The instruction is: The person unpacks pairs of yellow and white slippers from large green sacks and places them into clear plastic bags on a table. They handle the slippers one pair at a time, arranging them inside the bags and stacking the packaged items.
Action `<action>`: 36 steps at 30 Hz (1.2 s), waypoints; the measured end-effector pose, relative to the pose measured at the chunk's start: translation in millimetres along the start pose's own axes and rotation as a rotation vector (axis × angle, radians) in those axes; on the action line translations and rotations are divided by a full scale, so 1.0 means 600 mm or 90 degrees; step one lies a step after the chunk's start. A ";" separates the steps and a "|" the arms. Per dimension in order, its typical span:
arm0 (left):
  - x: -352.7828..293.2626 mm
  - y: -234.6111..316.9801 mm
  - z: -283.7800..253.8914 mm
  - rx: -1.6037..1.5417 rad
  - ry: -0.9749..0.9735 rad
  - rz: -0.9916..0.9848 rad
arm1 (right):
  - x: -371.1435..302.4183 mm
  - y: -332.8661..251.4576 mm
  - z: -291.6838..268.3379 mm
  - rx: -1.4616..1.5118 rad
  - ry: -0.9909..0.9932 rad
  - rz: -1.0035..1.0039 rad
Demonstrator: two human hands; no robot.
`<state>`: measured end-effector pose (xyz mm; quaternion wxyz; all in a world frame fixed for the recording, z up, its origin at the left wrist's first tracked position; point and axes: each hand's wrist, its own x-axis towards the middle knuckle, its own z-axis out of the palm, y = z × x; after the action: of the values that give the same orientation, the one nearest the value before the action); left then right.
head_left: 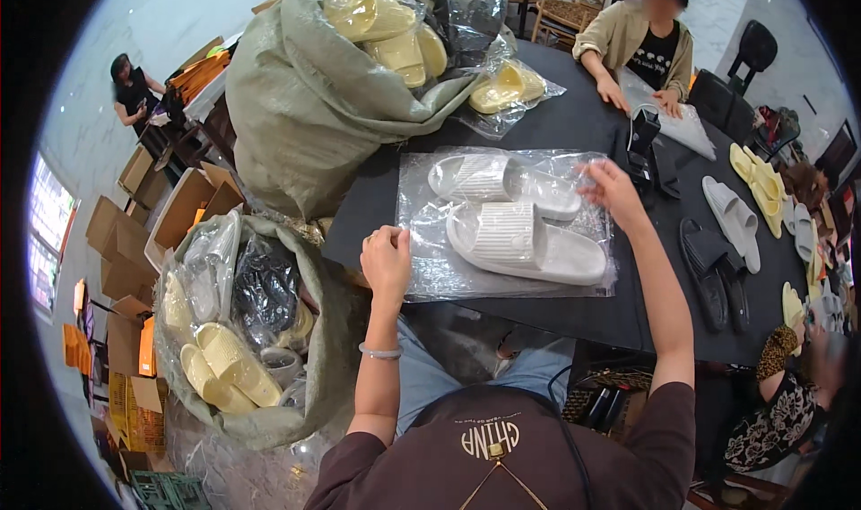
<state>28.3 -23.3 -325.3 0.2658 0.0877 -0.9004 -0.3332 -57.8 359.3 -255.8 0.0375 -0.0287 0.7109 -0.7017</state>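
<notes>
Pair of white slippers (523,232) in or on a clear plastic bag (418,232), black table (372,203) beneath, left hand (386,257) curled at the bag's nine o'clock edge, right hand (614,196) at two o'clock, fingers bent, both grips unclear, slipper-filled sack (334,344) at eight.

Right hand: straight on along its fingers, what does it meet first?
Probably the heel end of the farther white slipper, just left of the right hand; whether the fingertips touch the clear plastic is unclear.
</notes>
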 end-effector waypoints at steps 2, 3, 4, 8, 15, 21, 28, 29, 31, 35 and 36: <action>0.003 0.019 -0.016 -0.104 0.040 -0.016 | 0.021 -0.043 0.014 -0.035 0.029 -0.073; 0.000 0.032 -0.024 -0.148 0.068 -0.002 | 0.030 -0.058 0.012 -0.041 0.026 -0.110; -0.006 0.047 -0.036 -0.193 0.096 0.013 | 0.034 -0.069 0.012 -0.022 0.027 -0.130; -0.056 0.060 -0.046 -0.239 0.164 0.066 | 0.035 -0.093 0.019 0.018 0.011 -0.163; -0.113 0.004 -0.017 -0.066 0.020 0.044 | 0.029 -0.029 -0.062 -0.055 -0.185 0.128; -0.097 0.012 -0.026 -0.245 0.045 -0.094 | -0.023 -0.013 -0.070 -0.233 -0.356 0.071; -0.094 -0.005 -0.030 -0.103 -0.004 -0.073 | -0.049 -0.030 -0.070 0.020 -0.432 0.186; -0.096 -0.005 -0.028 -0.061 -0.004 -0.059 | -0.051 -0.028 -0.075 0.066 -0.429 0.165; -0.091 -0.002 -0.027 0.002 -0.022 0.032 | -0.047 -0.004 -0.085 0.037 -0.411 0.158; -0.083 0.008 -0.028 -0.064 -0.017 0.029 | -0.037 0.020 -0.092 0.065 -0.447 0.111; -0.083 0.000 -0.028 -0.087 -0.005 0.010 | -0.035 0.018 -0.088 0.075 -0.463 0.091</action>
<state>79.6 -15.8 -335.5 0.2700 0.0605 -0.8773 -0.3921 -41.7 413.9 -265.4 0.3381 -0.2243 0.6095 -0.6811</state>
